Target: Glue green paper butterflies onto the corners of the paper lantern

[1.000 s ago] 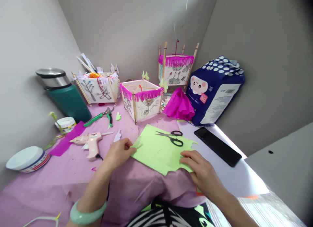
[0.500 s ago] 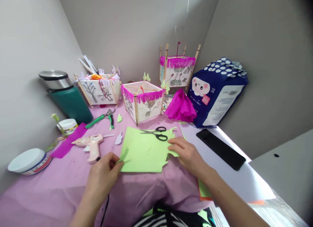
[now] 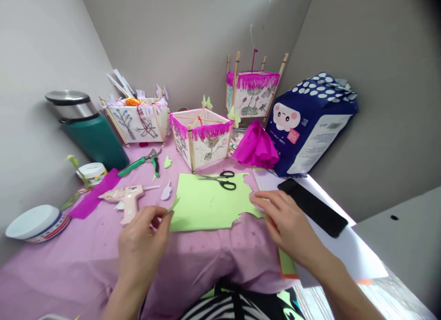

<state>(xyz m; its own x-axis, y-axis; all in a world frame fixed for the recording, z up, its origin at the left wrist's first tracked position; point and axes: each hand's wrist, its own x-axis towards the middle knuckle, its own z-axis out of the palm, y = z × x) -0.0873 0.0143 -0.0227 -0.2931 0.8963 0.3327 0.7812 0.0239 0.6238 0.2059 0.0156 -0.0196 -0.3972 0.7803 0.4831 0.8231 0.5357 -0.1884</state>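
Note:
A light green sheet of paper (image 3: 206, 207) lies before me, its right edge cut into jagged curves. Black-handled scissors (image 3: 220, 178) rest on its far part. At the sheet's left edge, my left hand (image 3: 146, 235) is closed in a pinch on a small green paper cutout (image 3: 175, 204), mostly hidden by the fingers. My right hand (image 3: 284, 219) has its fingers stretched out and apart at the sheet's right edge; whether the fingertips touch the paper is hard to see.
Beyond the sheet stand paper lanterns (image 3: 210, 148) with pink fringe. Left are pruning shears (image 3: 139, 165), a glue gun (image 3: 129, 198), a green bottle (image 3: 99, 141) and a white bowl (image 3: 36, 221). Pink crepe paper (image 3: 257, 145), a blue bag (image 3: 310, 122) and a phone (image 3: 313, 207) lie right.
My right hand has moved right, off the sheet's cut edge, and its fingers have spread. The left hand has shifted slightly left, still pinching. The view has tilted a little.

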